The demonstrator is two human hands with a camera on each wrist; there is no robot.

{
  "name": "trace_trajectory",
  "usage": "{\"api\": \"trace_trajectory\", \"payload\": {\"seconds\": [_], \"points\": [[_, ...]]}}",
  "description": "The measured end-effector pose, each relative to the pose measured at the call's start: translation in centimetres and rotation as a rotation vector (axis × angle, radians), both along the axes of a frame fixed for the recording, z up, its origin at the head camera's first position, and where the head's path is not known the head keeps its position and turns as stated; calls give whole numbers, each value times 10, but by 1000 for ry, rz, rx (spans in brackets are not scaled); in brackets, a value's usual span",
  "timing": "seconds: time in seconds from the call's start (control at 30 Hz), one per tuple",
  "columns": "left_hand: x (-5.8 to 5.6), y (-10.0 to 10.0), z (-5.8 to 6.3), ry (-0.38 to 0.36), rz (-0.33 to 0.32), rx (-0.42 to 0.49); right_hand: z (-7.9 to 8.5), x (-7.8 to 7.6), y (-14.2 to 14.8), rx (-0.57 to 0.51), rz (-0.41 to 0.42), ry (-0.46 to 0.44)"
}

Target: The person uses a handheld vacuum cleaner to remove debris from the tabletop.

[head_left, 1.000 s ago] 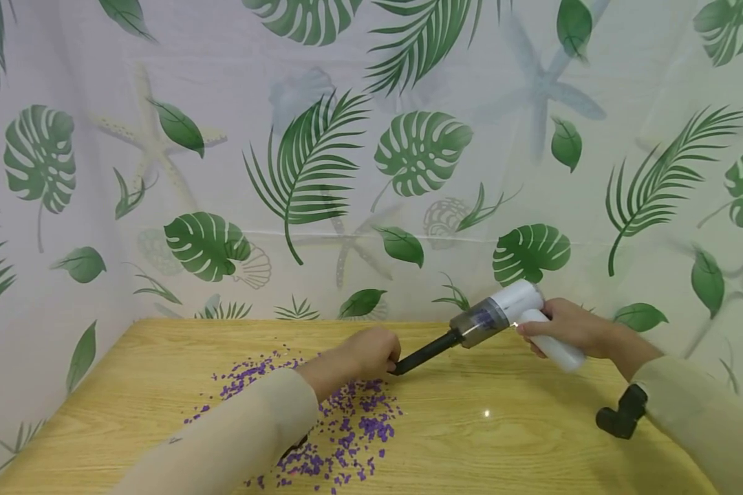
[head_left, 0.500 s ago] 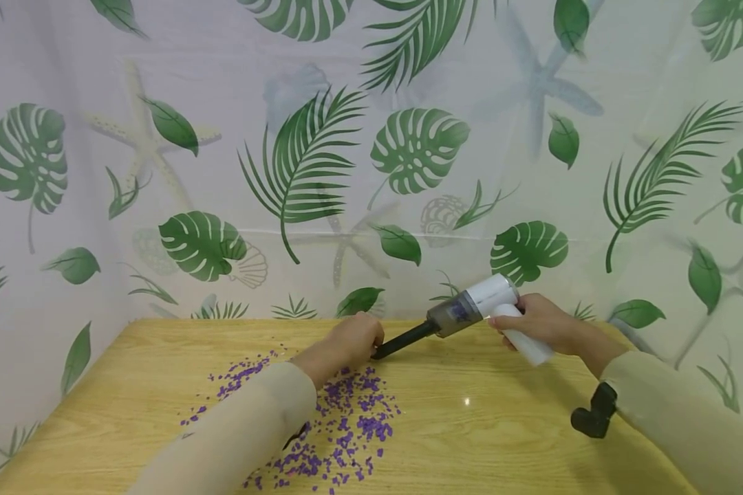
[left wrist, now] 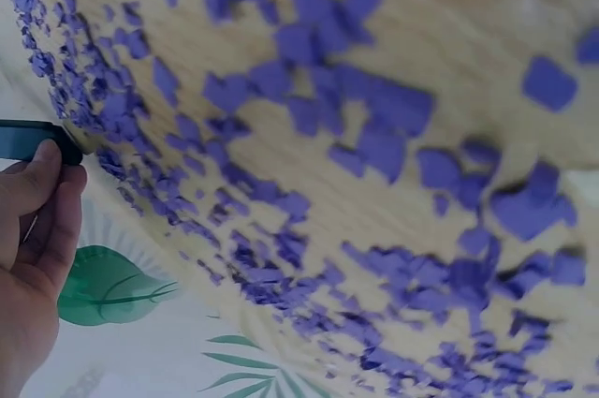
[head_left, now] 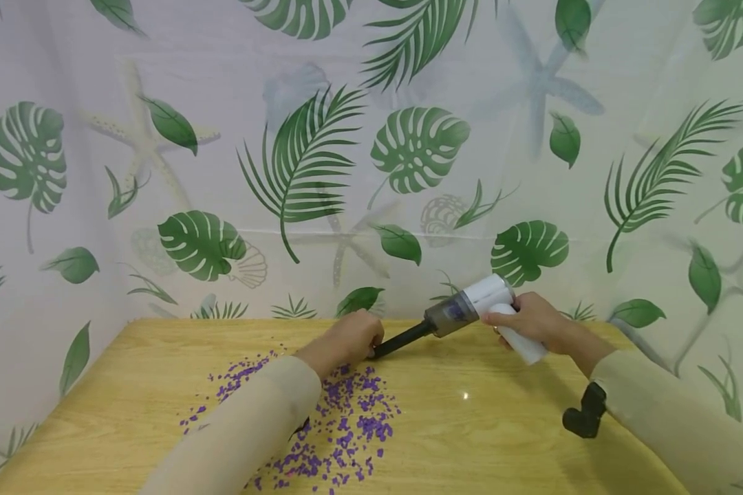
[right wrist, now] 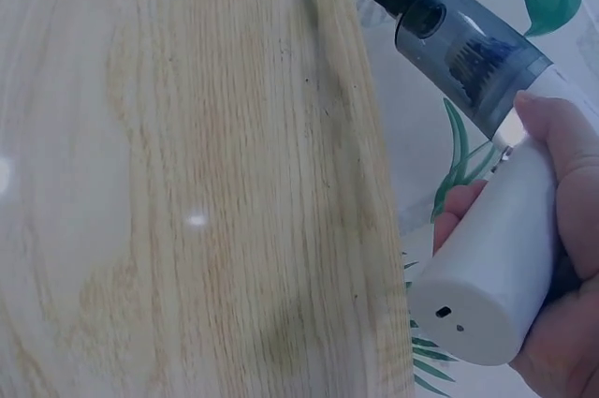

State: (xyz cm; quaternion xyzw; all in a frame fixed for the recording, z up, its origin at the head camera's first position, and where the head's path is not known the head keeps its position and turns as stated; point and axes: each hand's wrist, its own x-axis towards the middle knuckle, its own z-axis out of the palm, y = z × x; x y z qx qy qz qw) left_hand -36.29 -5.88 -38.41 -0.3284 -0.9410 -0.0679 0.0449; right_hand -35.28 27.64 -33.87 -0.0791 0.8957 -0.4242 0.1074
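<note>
My right hand (head_left: 537, 320) grips the white handle of a handheld vacuum cleaner (head_left: 489, 294), thumb near its switch in the right wrist view. The smoky clear dust cup (right wrist: 473, 59) holds some purple bits around a filter. A black nozzle (head_left: 402, 339) slants down to the left toward the tabletop. My left hand (head_left: 354, 337) pinches that nozzle near its tip; in the left wrist view its thumb and fingers (left wrist: 45, 173) lie on the black end, right at the purple paper scraps (left wrist: 374, 126). The forearm hides part of the scraps in the head view.
Purple scraps (head_left: 371, 426) spread over the left middle of the wooden table (head_left: 501, 440). A leaf-printed cloth (head_left: 347, 172) hangs behind the table's back edge. A black wrist camera mount (head_left: 587, 412) sticks out from the right sleeve.
Both hands and the vacuum cleaner have moved left, mostly in the first half second, bringing the nozzle tip nearer the scraps. The view has also shifted slightly.
</note>
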Motion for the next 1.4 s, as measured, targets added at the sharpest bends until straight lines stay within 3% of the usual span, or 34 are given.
{"api": "trace_trajectory", "payload": {"seconds": [0.13, 0.37, 0.6, 0.8, 1.4], "points": [[2, 5, 4, -21, 2, -50, 2, -1, 5, -18, 26, -17], [5, 5, 3, -31, -1, -69, 5, 1, 14, -134, 134, -157], [11, 8, 7, -35, -33, -83, 10, 5, 13, -142, 96, -148], [15, 10, 9, 4, -42, -98, 11, 4, 14, -176, 61, -169], [24, 11, 4, -4, -56, -98, 10, 1, 16, -150, 113, -155]]}}
